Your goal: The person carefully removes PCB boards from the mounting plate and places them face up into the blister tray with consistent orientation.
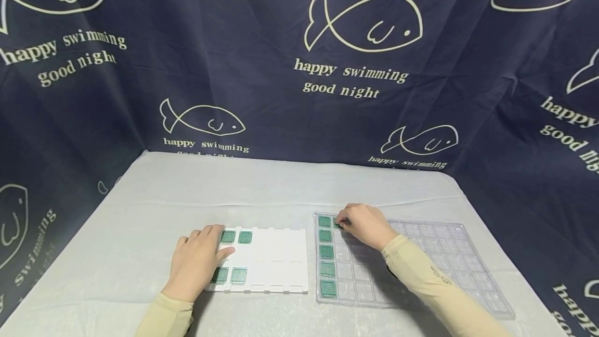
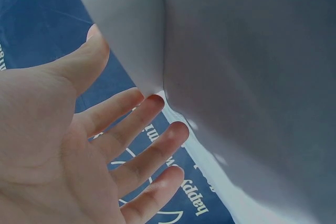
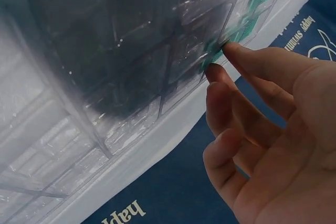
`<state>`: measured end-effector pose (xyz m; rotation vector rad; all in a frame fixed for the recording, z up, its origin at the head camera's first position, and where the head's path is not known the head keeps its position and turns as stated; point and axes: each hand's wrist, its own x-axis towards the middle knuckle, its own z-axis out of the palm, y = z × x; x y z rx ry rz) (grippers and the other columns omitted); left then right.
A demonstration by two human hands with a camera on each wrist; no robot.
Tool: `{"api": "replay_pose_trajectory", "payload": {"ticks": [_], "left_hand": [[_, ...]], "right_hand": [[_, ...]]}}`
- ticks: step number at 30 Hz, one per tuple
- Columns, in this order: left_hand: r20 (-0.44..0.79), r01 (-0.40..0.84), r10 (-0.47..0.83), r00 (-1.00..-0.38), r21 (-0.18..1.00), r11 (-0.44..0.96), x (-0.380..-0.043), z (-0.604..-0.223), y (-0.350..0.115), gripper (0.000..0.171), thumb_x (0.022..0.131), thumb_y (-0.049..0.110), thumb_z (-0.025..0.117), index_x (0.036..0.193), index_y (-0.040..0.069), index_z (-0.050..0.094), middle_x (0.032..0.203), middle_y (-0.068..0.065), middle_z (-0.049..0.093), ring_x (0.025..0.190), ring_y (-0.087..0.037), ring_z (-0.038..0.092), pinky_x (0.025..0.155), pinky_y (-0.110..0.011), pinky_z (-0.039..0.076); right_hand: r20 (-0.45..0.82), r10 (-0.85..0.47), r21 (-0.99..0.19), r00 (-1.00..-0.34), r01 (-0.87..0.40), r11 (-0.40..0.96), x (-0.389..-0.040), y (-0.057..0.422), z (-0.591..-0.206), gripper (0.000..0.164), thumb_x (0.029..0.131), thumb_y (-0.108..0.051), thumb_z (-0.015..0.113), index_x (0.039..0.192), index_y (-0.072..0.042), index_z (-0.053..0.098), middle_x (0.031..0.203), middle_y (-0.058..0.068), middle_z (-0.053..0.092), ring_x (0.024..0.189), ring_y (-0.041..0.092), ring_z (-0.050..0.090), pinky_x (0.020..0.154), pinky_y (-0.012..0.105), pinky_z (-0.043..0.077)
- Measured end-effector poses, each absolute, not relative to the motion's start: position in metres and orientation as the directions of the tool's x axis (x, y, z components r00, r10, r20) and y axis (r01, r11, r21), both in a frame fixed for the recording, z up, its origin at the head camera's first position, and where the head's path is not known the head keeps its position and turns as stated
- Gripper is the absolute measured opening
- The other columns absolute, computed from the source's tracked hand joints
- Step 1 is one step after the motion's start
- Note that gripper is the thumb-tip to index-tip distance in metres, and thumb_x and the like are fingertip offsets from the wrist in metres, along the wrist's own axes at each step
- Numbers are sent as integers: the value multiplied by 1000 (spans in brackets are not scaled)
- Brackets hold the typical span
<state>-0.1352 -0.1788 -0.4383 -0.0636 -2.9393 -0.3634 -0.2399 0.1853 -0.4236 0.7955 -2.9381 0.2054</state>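
My left hand (image 1: 195,259) rests at the left end of a white tray (image 1: 278,259), its thumb lying over the top. Green perforated circuit boards (image 1: 245,237) sit in that tray, two in the back row and two in the front; the hand partly covers some. My right hand (image 1: 367,224) pinches a small green circuit board (image 3: 212,55) between thumb and fingertip, at the back cell of the second column of a clear plastic compartment tray (image 1: 343,270). The fingers hide most of this board. The left column of the clear tray holds several green boards (image 1: 326,251).
Both trays lie on a table with a pale cloth (image 1: 262,186), a narrow gap between them. A dark blue curtain (image 1: 276,118) printed with fish and lettering hangs behind and at both sides. My right forearm (image 1: 435,280) crosses over the clear tray.
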Motion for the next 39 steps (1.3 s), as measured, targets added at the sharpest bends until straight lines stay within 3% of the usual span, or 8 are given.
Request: {"api": "replay_pose_trajectory", "payload": {"ticks": [30, 39], "left_hand": [[168, 61, 19, -986, 250, 966, -135, -438, -179, 58, 88, 37, 78, 133, 5, 61, 127, -13, 69, 107, -35, 64, 82, -46, 43], [191, 69, 23, -981, 238, 969, -134, -438, -179, 56, 87, 37, 78, 130, 5, 62, 124, -12, 70, 105, -35, 65, 81, -45, 43]], "right_hand": [[222, -478, -88, -850, -505, 858, -235, 172, -420, 10, 84, -15, 81, 90, -21, 75, 89, -6, 74, 81, 18, 74, 70, 40, 59], [322, -543, -24, -775, -580, 814, -226, 137, -406, 10, 83, -15, 82, 90, -18, 75, 86, -4, 75, 79, 16, 72, 69, 35, 58]]}}
